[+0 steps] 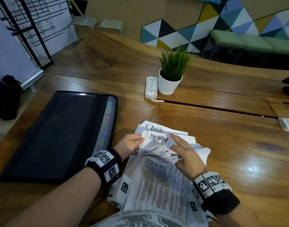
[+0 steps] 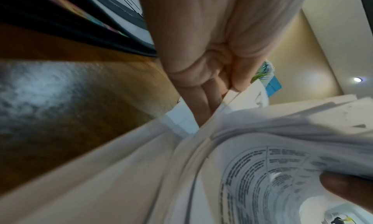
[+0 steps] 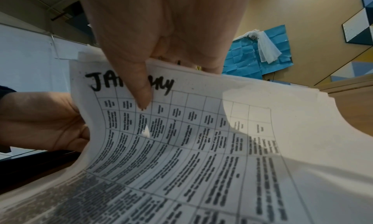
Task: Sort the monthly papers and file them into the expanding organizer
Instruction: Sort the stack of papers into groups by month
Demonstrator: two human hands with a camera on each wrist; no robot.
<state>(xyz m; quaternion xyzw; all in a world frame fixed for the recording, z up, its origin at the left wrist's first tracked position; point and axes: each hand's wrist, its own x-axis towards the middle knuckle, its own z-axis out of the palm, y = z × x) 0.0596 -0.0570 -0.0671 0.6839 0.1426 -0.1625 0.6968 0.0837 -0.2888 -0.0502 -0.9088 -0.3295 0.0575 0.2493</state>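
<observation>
A stack of printed papers (image 1: 158,182) lies on the wooden table in front of me, its far ends bent up and fanned. My left hand (image 1: 132,145) pinches the left edge of the raised sheets (image 2: 238,98); the top one reads "December" (image 1: 158,139). My right hand (image 1: 184,153) holds the fanned sheets from the right, fingers on top, thumb beneath. In the right wrist view the thumb (image 3: 141,90) lies across a sheet headed "January" (image 3: 181,131). The black expanding organizer (image 1: 58,136) lies flat and closed to the left, coloured tabs showing along its right edge.
A white potted plant (image 1: 170,76) and a white power strip (image 1: 151,87) stand beyond the papers. A small white object (image 1: 287,124) lies at the table's right edge. A dark bag (image 1: 7,97) sits on the floor at the left.
</observation>
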